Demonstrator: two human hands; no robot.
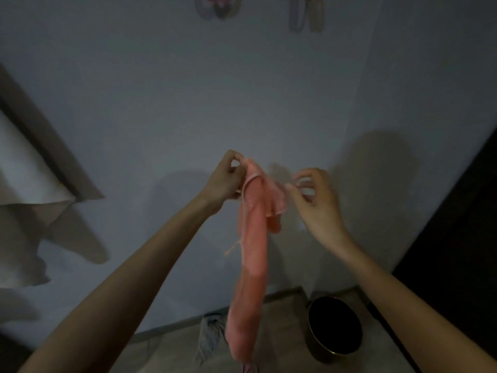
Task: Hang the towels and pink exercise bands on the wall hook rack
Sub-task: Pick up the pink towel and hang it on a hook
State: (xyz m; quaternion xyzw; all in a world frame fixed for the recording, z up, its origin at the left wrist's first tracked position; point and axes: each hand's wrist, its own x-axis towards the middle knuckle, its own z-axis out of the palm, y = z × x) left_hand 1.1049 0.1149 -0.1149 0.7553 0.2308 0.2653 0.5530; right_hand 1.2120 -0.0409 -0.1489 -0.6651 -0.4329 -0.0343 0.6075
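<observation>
Towel [254, 238]: hung long and bunched from both hands in front of the wall [161, 103], its lower end down near the floor [285, 332].
Left hand [224, 181]: pinched the towel's top edge between thumb and curled fingers.
Right hand [316, 203]: pinched a ruffled corner of that edge, near the left hand.
Step in hand: probably opening the top edge to find a fold or loop for a hook.
How to do it well: with both pinches firm, the hands would draw apart, lift the edge high (the hook rack lay out of view, above the frame) and seat its middle on a free hook before either let go; a loose thread [232, 247] at the side might snag.
Counts: one pink towel; two hands; two clusters of hung things [217, 6] [306, 14], cut off at the top; one grey cloth [211, 335]; one dark round bin [334, 325].
</observation>
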